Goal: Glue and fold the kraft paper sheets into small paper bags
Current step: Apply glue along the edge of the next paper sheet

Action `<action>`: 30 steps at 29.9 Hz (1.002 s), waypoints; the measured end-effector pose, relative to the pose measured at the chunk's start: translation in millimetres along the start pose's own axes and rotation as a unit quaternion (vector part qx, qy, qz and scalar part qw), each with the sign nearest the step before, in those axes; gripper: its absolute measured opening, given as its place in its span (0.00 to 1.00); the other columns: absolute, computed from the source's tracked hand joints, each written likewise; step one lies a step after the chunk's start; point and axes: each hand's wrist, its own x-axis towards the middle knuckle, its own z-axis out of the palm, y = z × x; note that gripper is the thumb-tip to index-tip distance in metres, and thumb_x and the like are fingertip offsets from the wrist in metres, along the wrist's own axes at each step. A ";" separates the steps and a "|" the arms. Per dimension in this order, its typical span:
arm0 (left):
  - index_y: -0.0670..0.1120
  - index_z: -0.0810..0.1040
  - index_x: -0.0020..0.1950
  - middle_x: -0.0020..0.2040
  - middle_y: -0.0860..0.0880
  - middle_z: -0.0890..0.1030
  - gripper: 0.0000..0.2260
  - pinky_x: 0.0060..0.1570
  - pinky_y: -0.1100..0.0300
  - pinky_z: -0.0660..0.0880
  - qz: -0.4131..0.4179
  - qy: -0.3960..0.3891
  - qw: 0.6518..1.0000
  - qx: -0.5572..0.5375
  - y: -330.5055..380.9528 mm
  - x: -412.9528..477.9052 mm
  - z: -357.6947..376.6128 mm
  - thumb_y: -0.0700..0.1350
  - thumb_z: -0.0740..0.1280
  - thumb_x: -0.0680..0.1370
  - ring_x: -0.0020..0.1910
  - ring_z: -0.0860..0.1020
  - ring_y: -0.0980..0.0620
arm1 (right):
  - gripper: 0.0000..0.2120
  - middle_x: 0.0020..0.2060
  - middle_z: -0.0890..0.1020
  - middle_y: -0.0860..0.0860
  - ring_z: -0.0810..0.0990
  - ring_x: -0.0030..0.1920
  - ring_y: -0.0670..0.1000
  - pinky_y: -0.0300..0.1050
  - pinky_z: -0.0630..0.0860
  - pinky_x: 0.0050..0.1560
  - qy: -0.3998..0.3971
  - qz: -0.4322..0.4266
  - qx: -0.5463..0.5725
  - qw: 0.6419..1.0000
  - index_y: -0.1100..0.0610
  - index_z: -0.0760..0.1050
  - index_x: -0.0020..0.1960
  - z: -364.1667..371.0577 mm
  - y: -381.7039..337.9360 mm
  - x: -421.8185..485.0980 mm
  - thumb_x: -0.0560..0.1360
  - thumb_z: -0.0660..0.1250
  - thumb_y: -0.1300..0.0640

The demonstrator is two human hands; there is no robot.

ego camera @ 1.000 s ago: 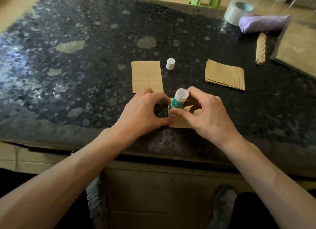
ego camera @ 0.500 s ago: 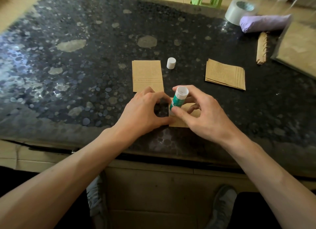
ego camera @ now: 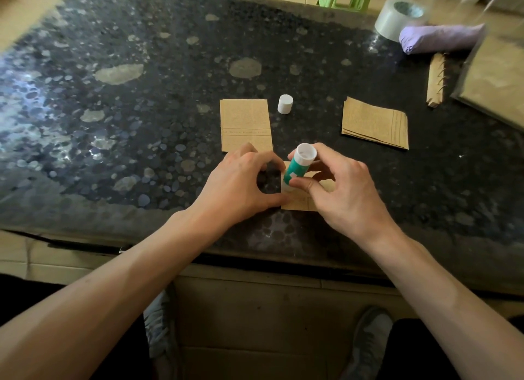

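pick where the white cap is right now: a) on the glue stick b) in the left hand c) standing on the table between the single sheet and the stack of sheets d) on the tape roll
c: the white cap stands by itself on the table, between the single sheet and the stack of sheets, apart from the glue stick held in the right hand.

Dark speckled table [ego camera: 113, 130], flat kraft piece [ego camera: 245, 124] near the middle, white cap [ego camera: 285, 104] just beside it, sheet stack [ego camera: 374, 123] to the right, small sheet [ego camera: 297, 204] near the front edge, tape roll [ego camera: 392, 20] and purple bundle [ego camera: 442, 37] at the far right.
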 end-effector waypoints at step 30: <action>0.60 0.74 0.65 0.55 0.56 0.73 0.27 0.49 0.60 0.67 -0.011 -0.006 1.000 -0.001 1.9 -1.4 -0.9 0.63 0.76 0.69 0.54 0.71 0.56 | 0.11 0.51 0.84 0.43 0.79 0.52 0.40 0.25 0.73 0.49 0.020 0.009 -0.019 1.000 0.52 0.77 0.59 6.7 -7.3 12.8 0.78 0.74 0.57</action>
